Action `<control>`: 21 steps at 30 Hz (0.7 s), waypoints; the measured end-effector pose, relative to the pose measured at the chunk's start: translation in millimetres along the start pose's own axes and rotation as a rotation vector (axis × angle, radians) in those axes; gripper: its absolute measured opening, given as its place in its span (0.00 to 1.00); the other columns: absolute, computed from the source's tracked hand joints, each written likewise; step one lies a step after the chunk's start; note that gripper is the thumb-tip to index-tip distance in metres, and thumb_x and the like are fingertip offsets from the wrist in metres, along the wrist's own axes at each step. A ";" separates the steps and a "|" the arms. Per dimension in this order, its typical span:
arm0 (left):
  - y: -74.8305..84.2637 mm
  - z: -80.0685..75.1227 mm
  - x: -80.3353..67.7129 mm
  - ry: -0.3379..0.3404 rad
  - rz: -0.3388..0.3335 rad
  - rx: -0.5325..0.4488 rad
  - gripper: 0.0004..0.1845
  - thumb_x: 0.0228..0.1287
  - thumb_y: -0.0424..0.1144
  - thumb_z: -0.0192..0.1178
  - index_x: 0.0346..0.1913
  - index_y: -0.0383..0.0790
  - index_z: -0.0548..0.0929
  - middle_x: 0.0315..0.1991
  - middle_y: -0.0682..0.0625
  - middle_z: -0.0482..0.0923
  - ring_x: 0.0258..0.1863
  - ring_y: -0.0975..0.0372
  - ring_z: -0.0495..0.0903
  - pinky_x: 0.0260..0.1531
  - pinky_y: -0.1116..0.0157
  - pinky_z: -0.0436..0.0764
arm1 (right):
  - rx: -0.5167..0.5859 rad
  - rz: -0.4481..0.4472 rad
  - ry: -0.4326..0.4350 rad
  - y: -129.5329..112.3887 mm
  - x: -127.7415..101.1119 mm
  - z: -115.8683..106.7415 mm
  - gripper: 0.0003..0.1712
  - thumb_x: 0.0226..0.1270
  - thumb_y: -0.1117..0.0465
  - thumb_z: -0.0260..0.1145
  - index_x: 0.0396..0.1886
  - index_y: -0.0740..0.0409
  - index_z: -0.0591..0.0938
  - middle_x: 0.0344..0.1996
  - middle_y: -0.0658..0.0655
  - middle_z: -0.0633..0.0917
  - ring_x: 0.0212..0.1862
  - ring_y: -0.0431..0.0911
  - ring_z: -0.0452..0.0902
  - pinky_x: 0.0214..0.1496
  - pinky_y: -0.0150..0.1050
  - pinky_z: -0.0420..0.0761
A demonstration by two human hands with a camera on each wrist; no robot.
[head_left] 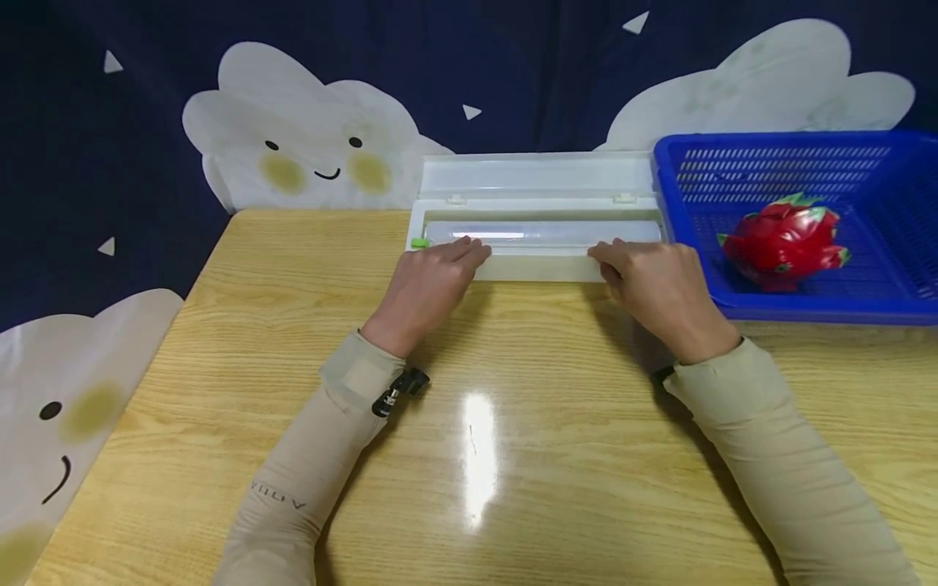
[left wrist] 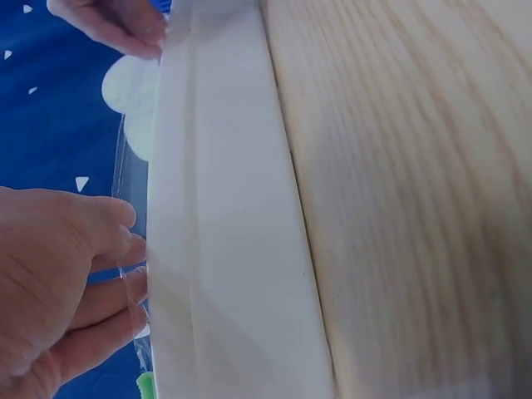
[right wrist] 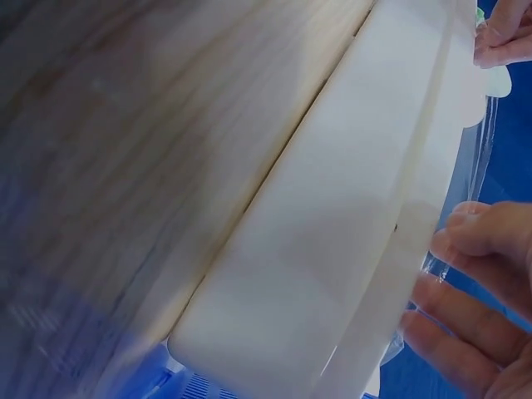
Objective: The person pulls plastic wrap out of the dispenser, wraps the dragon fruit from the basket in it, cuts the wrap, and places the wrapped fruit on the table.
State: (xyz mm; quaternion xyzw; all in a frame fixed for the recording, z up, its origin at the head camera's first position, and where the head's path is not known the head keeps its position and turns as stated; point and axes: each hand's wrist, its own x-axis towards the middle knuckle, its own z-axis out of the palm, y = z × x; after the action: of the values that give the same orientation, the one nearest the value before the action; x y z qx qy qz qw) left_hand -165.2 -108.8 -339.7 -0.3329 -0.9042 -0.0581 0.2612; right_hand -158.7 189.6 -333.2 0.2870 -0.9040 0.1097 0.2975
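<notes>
A white cling-film dispenser (head_left: 538, 267) lies open at the far side of the wooden table (head_left: 513, 456), its lid (head_left: 535, 175) tipped back. The clear film roll (head_left: 545, 233) rests inside, with a green cutter tab (head_left: 419, 242) at its left end. My left hand (head_left: 472, 251) is at the roll's left part, and thumb and fingers pinch the film's edge (left wrist: 126, 270). My right hand (head_left: 601, 252) is at the roll's right part and pinches the film (right wrist: 440, 270) the same way. The dispenser's white front wall (left wrist: 216, 249) fills both wrist views.
A blue plastic basket (head_left: 806, 311) stands right of the dispenser and touches its end; a red dragon fruit (head_left: 784, 240) lies in it. A dark cloth with white clouds hangs behind the table and at its left.
</notes>
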 end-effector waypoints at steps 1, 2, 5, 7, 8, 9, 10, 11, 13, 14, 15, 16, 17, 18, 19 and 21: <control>0.2 -0.4 0.0 0.000 0.000 0.003 0.17 0.72 0.25 0.53 0.52 0.42 0.89 0.50 0.49 0.91 0.51 0.56 0.91 0.34 0.55 0.91 | -0.001 -0.004 0.003 0.2 -0.3 -0.1 0.08 0.67 0.69 0.67 0.40 0.55 0.90 0.19 0.62 0.86 0.20 0.62 0.81 0.14 0.55 0.71; 0.4 -0.8 0.0 0.000 0.000 0.007 0.17 0.73 0.25 0.53 0.52 0.43 0.89 0.50 0.49 0.91 0.50 0.56 0.91 0.34 0.55 0.91 | -0.001 -0.007 0.005 0.4 -0.7 -0.3 0.08 0.67 0.69 0.67 0.40 0.56 0.90 0.19 0.62 0.87 0.20 0.62 0.81 0.14 0.55 0.71; 1.2 -1.8 -0.4 -0.004 0.001 0.013 0.16 0.73 0.26 0.54 0.53 0.43 0.89 0.50 0.50 0.91 0.50 0.56 0.91 0.34 0.56 0.91 | 0.000 -0.012 0.010 0.6 -1.5 -0.7 0.08 0.66 0.68 0.68 0.40 0.56 0.90 0.20 0.61 0.87 0.20 0.61 0.82 0.14 0.55 0.71; 1.8 -2.3 -0.9 -0.009 0.003 0.011 0.16 0.73 0.26 0.54 0.53 0.42 0.89 0.50 0.50 0.91 0.50 0.56 0.91 0.34 0.56 0.91 | 0.001 -0.011 0.005 0.3 -2.0 -1.2 0.07 0.66 0.68 0.68 0.40 0.56 0.90 0.20 0.61 0.87 0.21 0.61 0.82 0.15 0.55 0.72; 2.1 -2.3 -1.1 -0.013 0.004 0.009 0.16 0.73 0.26 0.55 0.53 0.42 0.89 0.50 0.49 0.91 0.51 0.56 0.91 0.35 0.56 0.91 | 0.002 -0.010 0.000 0.1 -2.2 -1.4 0.07 0.66 0.68 0.68 0.40 0.56 0.90 0.21 0.61 0.87 0.22 0.60 0.82 0.15 0.54 0.72; 2.5 -2.3 -1.4 -0.015 0.005 0.007 0.16 0.72 0.26 0.55 0.54 0.42 0.89 0.51 0.49 0.91 0.51 0.56 0.91 0.36 0.56 0.91 | 0.002 -0.009 -0.006 0.0 -2.5 -1.7 0.08 0.65 0.69 0.68 0.40 0.56 0.90 0.21 0.61 0.87 0.22 0.60 0.82 0.15 0.54 0.72; 2.9 -2.3 -1.8 -0.018 0.007 0.007 0.16 0.73 0.26 0.55 0.54 0.41 0.89 0.51 0.49 0.91 0.52 0.56 0.90 0.37 0.56 0.92 | 0.000 -0.009 -0.014 -0.2 -2.8 -2.1 0.08 0.65 0.69 0.69 0.40 0.57 0.90 0.22 0.61 0.88 0.23 0.60 0.82 0.15 0.53 0.73; 3.4 -2.3 -2.0 -0.019 0.009 0.008 0.16 0.73 0.26 0.55 0.54 0.41 0.89 0.52 0.48 0.91 0.52 0.56 0.90 0.39 0.56 0.92 | 0.000 -0.009 -0.021 -0.5 -3.0 -2.5 0.08 0.65 0.69 0.69 0.40 0.57 0.90 0.22 0.61 0.88 0.24 0.60 0.82 0.16 0.53 0.73; 4.4 -2.1 -2.2 -0.020 0.012 0.014 0.16 0.74 0.26 0.55 0.54 0.41 0.88 0.52 0.48 0.90 0.53 0.56 0.90 0.44 0.56 0.91 | 0.003 -0.009 -0.030 -0.6 -3.2 -3.2 0.09 0.64 0.70 0.68 0.40 0.58 0.90 0.23 0.62 0.89 0.25 0.60 0.82 0.17 0.53 0.74; 4.8 -2.1 -2.4 -0.019 0.013 0.018 0.16 0.74 0.26 0.55 0.55 0.41 0.88 0.52 0.48 0.90 0.53 0.56 0.90 0.46 0.56 0.91 | 0.006 -0.012 -0.035 -0.6 -3.2 -3.5 0.09 0.64 0.71 0.68 0.40 0.58 0.90 0.24 0.62 0.89 0.25 0.60 0.82 0.18 0.53 0.75; 5.3 -2.2 -2.6 -0.017 0.013 0.022 0.16 0.74 0.26 0.54 0.55 0.40 0.88 0.52 0.48 0.90 0.53 0.55 0.90 0.48 0.56 0.91 | 0.011 -0.015 -0.038 -0.5 -3.1 -3.8 0.09 0.64 0.71 0.68 0.40 0.58 0.90 0.24 0.62 0.89 0.26 0.60 0.82 0.19 0.54 0.77; 5.7 -2.4 -2.7 -0.016 0.012 0.026 0.16 0.75 0.26 0.54 0.55 0.41 0.88 0.52 0.48 0.90 0.53 0.55 0.90 0.50 0.56 0.90 | 0.017 -0.017 -0.039 -0.5 -3.0 -4.0 0.09 0.64 0.71 0.68 0.40 0.59 0.90 0.25 0.62 0.90 0.26 0.60 0.84 0.20 0.54 0.78; 6.0 -2.5 -2.9 -0.016 0.011 0.027 0.16 0.75 0.26 0.54 0.55 0.41 0.88 0.52 0.48 0.90 0.53 0.55 0.90 0.51 0.56 0.90 | 0.023 -0.019 -0.040 -0.5 -2.8 -4.2 0.09 0.64 0.71 0.68 0.40 0.59 0.90 0.25 0.62 0.90 0.26 0.59 0.84 0.21 0.55 0.79; 6.2 -2.6 -3.1 -0.017 0.010 0.028 0.16 0.75 0.26 0.54 0.55 0.40 0.88 0.52 0.48 0.90 0.53 0.55 0.90 0.52 0.56 0.89 | 0.029 -0.023 -0.041 -0.4 -2.6 -4.4 0.09 0.65 0.71 0.67 0.39 0.59 0.90 0.25 0.61 0.90 0.26 0.58 0.85 0.22 0.56 0.80; 6.6 -3.1 -3.3 -0.019 0.009 0.029 0.16 0.75 0.26 0.53 0.55 0.40 0.88 0.52 0.48 0.90 0.53 0.55 0.90 0.54 0.56 0.89 | 0.035 -0.026 -0.042 -0.4 -2.5 -4.7 0.08 0.65 0.72 0.67 0.39 0.59 0.90 0.25 0.61 0.90 0.26 0.58 0.86 0.23 0.56 0.81; 7.1 -3.7 -3.9 -0.023 0.007 0.029 0.16 0.75 0.27 0.53 0.55 0.40 0.88 0.52 0.48 0.90 0.54 0.55 0.90 0.56 0.56 0.88 | 0.043 -0.033 -0.045 -0.4 -2.2 -5.2 0.08 0.65 0.72 0.67 0.39 0.59 0.90 0.25 0.61 0.90 0.26 0.57 0.86 0.23 0.56 0.81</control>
State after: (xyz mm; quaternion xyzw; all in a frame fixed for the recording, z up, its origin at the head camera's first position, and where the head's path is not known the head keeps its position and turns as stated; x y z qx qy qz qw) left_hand -156.6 -106.6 -339.0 -0.3328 -0.9067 -0.0404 0.2559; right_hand -154.5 192.2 -330.4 0.3104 -0.9031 0.1179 0.2724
